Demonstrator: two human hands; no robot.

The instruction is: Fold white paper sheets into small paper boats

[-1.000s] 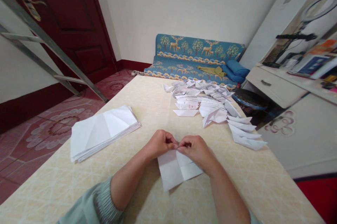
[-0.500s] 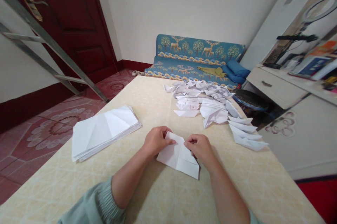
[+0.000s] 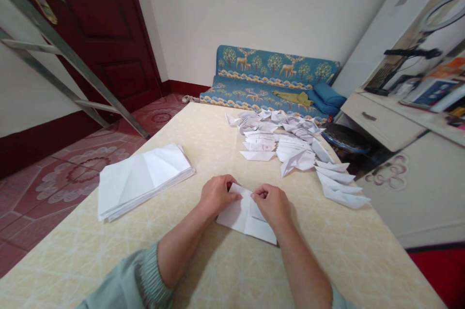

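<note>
A white sheet of paper (image 3: 236, 216), creased down its middle and partly folded, lies on the table in front of me. My left hand (image 3: 219, 195) is closed on its upper left edge, thumb on top. My right hand (image 3: 271, 202) pinches a folded flap at the upper right, and its fingers hide part of that flap. Left of my hands lies a stack of creased white paper (image 3: 145, 176). Beyond my hands, toward the far right, is a pile of folded paper boats (image 3: 279, 130). Several more paper boats (image 3: 341, 185) are nested in a row at the right edge.
The table (image 3: 203, 149) has a pale patterned cloth. A blue sofa (image 3: 276, 76) stands behind it, with a dark round stool (image 3: 345, 137) at the right. A metal ladder (image 3: 83, 71) leans at the left near a dark red door (image 3: 98, 18). A white cabinet (image 3: 417, 168) stands right.
My right hand has moved slightly left and inward, turning the right flap of the paper further over toward the middle crease. The left hand stays on the left edge.
</note>
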